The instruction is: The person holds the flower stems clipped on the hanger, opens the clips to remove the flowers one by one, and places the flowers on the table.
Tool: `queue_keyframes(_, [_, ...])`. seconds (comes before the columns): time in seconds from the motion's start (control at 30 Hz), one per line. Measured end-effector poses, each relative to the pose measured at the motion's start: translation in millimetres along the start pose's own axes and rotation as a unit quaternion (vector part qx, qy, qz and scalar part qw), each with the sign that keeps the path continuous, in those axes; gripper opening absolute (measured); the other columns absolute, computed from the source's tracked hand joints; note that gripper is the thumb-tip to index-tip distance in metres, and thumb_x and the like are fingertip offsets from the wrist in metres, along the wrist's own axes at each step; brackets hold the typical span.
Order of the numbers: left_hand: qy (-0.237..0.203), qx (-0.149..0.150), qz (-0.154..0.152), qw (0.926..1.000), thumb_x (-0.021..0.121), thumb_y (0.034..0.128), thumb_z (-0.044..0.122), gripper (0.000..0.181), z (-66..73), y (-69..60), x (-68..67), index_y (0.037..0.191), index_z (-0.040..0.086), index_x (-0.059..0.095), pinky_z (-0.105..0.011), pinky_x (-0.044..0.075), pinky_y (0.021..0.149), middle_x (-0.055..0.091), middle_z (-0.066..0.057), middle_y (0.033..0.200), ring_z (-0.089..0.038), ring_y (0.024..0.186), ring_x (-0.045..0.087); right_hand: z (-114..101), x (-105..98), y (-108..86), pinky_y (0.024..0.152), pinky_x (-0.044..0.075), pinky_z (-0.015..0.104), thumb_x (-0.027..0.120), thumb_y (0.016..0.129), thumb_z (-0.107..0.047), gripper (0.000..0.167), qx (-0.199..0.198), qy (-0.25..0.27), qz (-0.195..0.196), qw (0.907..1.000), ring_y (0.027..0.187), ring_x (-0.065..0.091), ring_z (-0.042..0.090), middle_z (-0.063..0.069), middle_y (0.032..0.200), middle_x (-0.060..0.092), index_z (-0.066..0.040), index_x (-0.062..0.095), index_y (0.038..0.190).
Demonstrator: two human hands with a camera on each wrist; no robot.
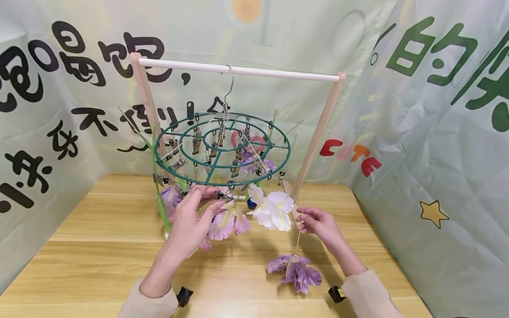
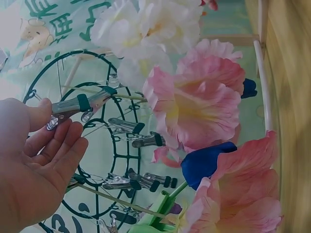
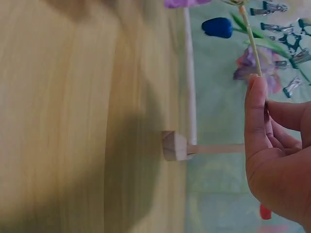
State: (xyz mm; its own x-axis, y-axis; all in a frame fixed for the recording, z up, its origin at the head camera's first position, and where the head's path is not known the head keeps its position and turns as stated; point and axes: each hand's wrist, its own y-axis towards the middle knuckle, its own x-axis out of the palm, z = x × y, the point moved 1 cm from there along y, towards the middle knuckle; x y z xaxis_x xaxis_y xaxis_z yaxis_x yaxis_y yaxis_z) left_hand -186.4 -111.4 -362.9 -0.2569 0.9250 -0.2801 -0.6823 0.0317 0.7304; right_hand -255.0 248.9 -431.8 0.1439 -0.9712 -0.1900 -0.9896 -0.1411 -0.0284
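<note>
A green round hanger (image 1: 212, 167) with metal clips hangs from the rack's white bar. My left hand (image 1: 195, 221) pinches a metal clip (image 2: 70, 107) at the hanger's front edge between thumb and finger. My right hand (image 1: 322, 227) pinches the thin stem (image 3: 252, 43) of a purple flower (image 1: 295, 271), whose bloom hangs downward below the fingers. Pink flowers (image 1: 228, 223) and a white flower (image 1: 274, 210) hang under the hanger, between the two hands. In the left wrist view a pink bloom (image 2: 204, 102) and a blue bud (image 2: 204, 162) are beside the clips.
A wooden rack (image 1: 318, 132) with a white bar (image 1: 278, 74) stands on the wooden table (image 1: 99, 247). Printed cloth (image 1: 417, 145) surrounds the table's back and sides. More purple flowers (image 1: 171, 198) and green stems (image 1: 161, 207) hang at the left of the hanger.
</note>
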Motion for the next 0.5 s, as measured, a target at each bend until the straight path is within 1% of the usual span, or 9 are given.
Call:
queue_keyframes(0.07, [0.0, 0.0, 0.0, 1.0, 0.076, 0.0924, 0.001, 0.026, -0.2, 0.5, -0.1, 0.117, 0.002, 0.067, -0.027, 0.057, 0.095, 0.07, -0.007, 0.117, -0.022, 0.106, 0.072, 3, 0, 6.4, 0.071, 0.062, 0.026, 0.055, 0.107, -0.003, 0.04, 0.003, -0.009, -0.005, 0.9999, 0.082, 0.072, 0.017, 0.021, 0.105, 0.071, 0.02, 0.049, 0.139])
queue_keyframes(0.17, [-0.001, 0.001, -0.001, 1.0, 0.076, 0.0933, 0.002, 0.025, -0.1, 1.6, 0.0, 0.117, 0.001, 0.067, -0.027, 0.057, 0.095, 0.07, -0.007, 0.116, -0.022, 0.105, 0.072, 9, 2, 15.9, 0.07, 0.062, 0.026, 0.053, 0.106, -0.001, 0.039, 0.01, -0.008, -0.014, 0.9998, 0.08, 0.072, 0.017, 0.026, 0.108, 0.07, 0.02, 0.049, 0.139])
queue_keyframes(0.3, [0.005, -0.007, -0.003, 1.0, 0.076, 0.0937, 0.002, 0.025, 0.1, 1.1, -0.1, 0.117, 0.003, 0.068, -0.029, 0.057, 0.095, 0.07, -0.005, 0.115, -0.021, 0.106, 0.072, 18, 5, 27.0, 0.069, 0.062, 0.025, 0.051, 0.105, 0.004, 0.037, 0.018, -0.006, -0.031, 0.9993, 0.076, 0.071, 0.015, 0.033, 0.111, 0.068, 0.023, 0.048, 0.137])
queue_keyframes(0.37, [0.007, -0.012, -0.004, 0.9999, 0.076, 0.0937, 0.003, 0.025, 0.0, 0.3, -0.1, 0.117, 0.003, 0.068, -0.029, 0.058, 0.095, 0.07, -0.005, 0.115, -0.021, 0.107, 0.072, 23, 7, 31.0, 0.069, 0.062, 0.024, 0.05, 0.105, 0.005, 0.036, 0.02, -0.013, -0.037, 0.999, 0.075, 0.07, 0.014, 0.036, 0.112, 0.067, 0.024, 0.048, 0.136])
queue_keyframes(0.5, [0.004, -0.012, -0.004, 0.9999, 0.076, 0.0939, 0.003, 0.025, 0.1, -0.4, 0.4, 0.118, 0.004, 0.068, -0.028, 0.057, 0.095, 0.068, -0.004, 0.114, -0.021, 0.106, 0.072, 29, 8, 36.4, 0.071, 0.063, 0.027, 0.051, 0.104, 0.006, 0.034, 0.027, -0.03, -0.038, 0.9985, 0.075, 0.071, 0.016, 0.037, 0.112, 0.067, 0.024, 0.05, 0.133])
